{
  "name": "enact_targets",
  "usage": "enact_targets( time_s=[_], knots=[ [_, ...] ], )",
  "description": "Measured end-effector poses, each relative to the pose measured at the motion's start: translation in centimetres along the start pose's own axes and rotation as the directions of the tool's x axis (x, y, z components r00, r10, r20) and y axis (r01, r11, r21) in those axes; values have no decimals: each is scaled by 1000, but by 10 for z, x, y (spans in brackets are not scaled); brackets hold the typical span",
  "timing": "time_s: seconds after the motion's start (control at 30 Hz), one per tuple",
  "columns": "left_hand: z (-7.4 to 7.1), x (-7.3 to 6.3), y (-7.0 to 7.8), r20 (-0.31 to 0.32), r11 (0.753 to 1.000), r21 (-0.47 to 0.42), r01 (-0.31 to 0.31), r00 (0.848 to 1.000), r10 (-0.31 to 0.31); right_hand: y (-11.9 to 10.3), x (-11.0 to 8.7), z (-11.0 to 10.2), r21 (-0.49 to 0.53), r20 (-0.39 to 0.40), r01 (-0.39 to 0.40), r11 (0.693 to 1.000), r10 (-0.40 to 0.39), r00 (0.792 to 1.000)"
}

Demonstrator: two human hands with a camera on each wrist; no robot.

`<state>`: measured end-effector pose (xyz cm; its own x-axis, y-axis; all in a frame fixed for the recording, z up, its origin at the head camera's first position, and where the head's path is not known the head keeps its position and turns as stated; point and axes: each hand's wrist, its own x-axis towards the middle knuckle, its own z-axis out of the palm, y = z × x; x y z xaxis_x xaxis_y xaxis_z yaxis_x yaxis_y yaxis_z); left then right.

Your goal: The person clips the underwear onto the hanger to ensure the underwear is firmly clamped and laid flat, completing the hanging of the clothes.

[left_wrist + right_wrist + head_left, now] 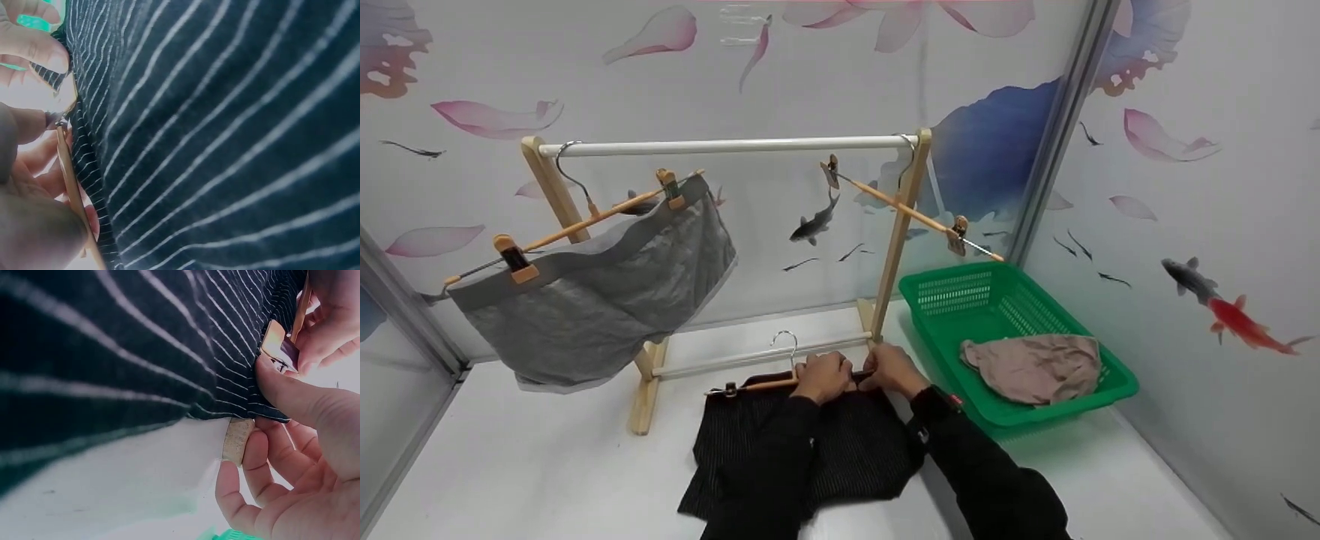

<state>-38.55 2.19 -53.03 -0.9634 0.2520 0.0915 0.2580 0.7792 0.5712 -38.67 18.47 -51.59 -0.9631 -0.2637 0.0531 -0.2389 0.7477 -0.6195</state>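
Dark shorts [859,450] with thin white stripes lie on the white table, their waistband along a wooden clip hanger [769,385]. My left hand [823,377] grips the hanger bar, its thumb and fingers at the right-hand clip [274,337]. With thumb and fingers, my right hand [894,371] pinches the waistband corner beside that clip. The striped cloth [219,129] fills much of the left wrist view. At the hanger's other end, a second clip [730,389] sits at the waistband. Whether the right-hand clip bites the cloth, I cannot tell.
Behind stands a rack with a white rail [727,146]. Grey underpants [607,300] hang clipped at its left, and a bare clip hanger [911,212] hangs at its right. A green basket [952,300] holds a pinkish cloth [1039,367], close to my right forearm.
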Motion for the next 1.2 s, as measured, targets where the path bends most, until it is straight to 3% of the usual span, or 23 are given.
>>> enact_targets(
  time_s=[0.13,0.37,0.6,0.77,0.87,1.0,1.2],
  knots=[
    [3,1,-1,-26,999,30,-15,1000,16,-1,0,1,-13,-21,-1,1000,1,1000],
    [4,-3,1,-16,996,87,-22,1000,23,-7,-4,3,-59,-68,-20,998,16,998],
    [9,-4,2,-58,991,132,10,998,-2,-11,-4,3,-110,-33,-49,993,45,998],
    [12,-3,1,-67,993,108,39,997,-32,-9,-3,3,-121,0,-31,992,31,1000],
    [10,-3,1,-75,996,75,44,996,-38,-6,-2,1,-73,36,-16,997,19,999],
    [5,-3,1,-125,999,39,-4,992,9,-2,0,-3,55,77,-26,998,22,997],
    [-4,0,-2,-178,997,-16,-77,981,73,0,-1,-8,245,90,-50,968,29,996]
  ],
)
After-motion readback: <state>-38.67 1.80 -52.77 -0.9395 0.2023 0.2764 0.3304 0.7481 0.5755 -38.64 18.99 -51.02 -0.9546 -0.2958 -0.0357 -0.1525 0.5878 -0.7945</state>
